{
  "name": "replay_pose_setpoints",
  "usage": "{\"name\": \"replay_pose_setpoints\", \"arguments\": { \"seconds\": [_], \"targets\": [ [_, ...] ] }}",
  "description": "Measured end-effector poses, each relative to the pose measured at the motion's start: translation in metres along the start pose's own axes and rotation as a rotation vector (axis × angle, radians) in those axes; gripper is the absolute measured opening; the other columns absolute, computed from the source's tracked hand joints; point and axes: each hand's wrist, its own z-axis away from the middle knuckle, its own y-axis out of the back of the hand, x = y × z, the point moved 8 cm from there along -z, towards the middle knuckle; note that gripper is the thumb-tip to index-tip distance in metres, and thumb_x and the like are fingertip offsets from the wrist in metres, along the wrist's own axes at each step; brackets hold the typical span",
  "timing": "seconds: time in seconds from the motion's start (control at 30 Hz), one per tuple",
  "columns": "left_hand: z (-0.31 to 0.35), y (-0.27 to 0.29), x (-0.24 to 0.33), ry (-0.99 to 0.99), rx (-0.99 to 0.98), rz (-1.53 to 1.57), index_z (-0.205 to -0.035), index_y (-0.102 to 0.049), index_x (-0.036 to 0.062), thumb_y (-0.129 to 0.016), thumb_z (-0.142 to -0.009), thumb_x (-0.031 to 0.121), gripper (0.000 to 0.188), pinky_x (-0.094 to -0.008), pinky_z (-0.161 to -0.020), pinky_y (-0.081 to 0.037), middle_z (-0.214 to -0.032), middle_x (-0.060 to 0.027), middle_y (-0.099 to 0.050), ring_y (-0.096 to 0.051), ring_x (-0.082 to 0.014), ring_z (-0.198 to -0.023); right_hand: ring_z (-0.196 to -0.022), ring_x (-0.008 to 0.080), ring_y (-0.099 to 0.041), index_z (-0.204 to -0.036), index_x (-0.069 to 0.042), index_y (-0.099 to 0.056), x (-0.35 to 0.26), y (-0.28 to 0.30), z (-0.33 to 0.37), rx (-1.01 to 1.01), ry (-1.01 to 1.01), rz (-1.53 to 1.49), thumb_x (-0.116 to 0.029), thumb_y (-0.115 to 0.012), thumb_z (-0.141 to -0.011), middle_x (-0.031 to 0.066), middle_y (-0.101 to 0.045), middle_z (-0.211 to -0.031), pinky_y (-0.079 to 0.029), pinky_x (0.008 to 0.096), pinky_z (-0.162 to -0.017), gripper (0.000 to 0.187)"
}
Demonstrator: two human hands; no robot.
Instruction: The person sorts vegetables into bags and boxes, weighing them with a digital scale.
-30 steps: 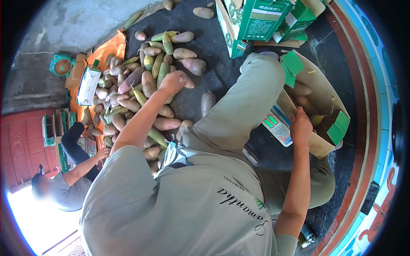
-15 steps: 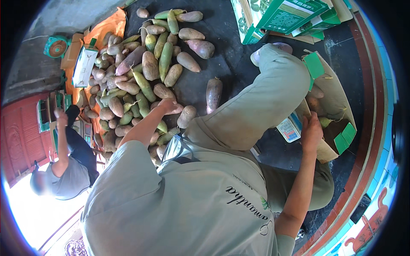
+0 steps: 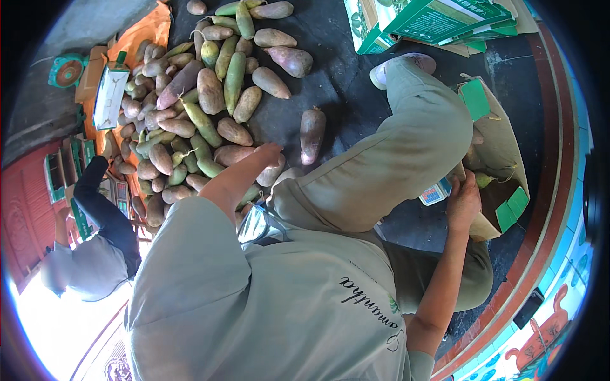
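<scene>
My left hand [image 3: 269,153] is over the near right edge of a heap of radishes [image 3: 203,120], green and muddy purple-brown. Just under its fingers lies a pale brown radish [image 3: 271,173]; the fingers are too blurred to show whether they grip it. To the right, my right hand [image 3: 465,202] is closed on the near left edge of an open cardboard box [image 3: 499,143] with green flaps. A few radishes [image 3: 483,180] lie inside it, partly hidden by the wall. One long dark purple radish [image 3: 312,135] lies alone between the heap and my bent leg.
A small scale with a blue keypad [image 3: 434,192] sits between my leg and the box. Green and white cartons [image 3: 438,22] stand at the far right. At left are an orange sheet [image 3: 147,32], a white carton [image 3: 109,96], a green fan [image 3: 67,71] and another person [image 3: 95,267].
My left hand has moved right and slightly up, across the heap's edge. My right hand stays on the box. The other person has lowered a raised arm, and the view has shifted slightly.
</scene>
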Motion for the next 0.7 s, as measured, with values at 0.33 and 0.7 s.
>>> {"name": "replay_pose_setpoints", "arguments": {
  "seconds": [0.33, 0.7],
  "targets": [
    [-0.013, -0.022, 0.014, -0.013, -0.051, -0.169, -0.120, -0.053, 0.0147, -0.063, -0.072, 0.014, 0.050, -0.0439, -0.087, -0.046, -0.119, -0.0121, -0.050, -0.051, -0.0322, -0.108, -0.081, 0.0331, -0.060, -0.102, -0.009, -0.052, 0.006, -0.003, 0.001, -0.024, -0.039, 0.007, -0.015, -0.061, -0.080, 0.0154, -0.062, -0.088, -0.048, 0.0417, -0.066, 0.025],
    [0.001, -0.039, 0.002, -0.043, 0.001, -0.250, -0.105, -0.062, 0.0119, -0.062, -0.073, 0.018, 0.033, -0.0415, -0.076, -0.050, -0.106, -0.0138, -0.059, -0.057, -0.0317, -0.099, -0.083, 0.0336, -0.060, -0.104, -0.007, -0.052, 0.009, -0.005, 0.001, -0.046, -0.065, 0.009, -0.011, -0.062, -0.077, 0.0161, -0.062, -0.090, -0.048, 0.0419, -0.070, 0.028]
  ]
}}
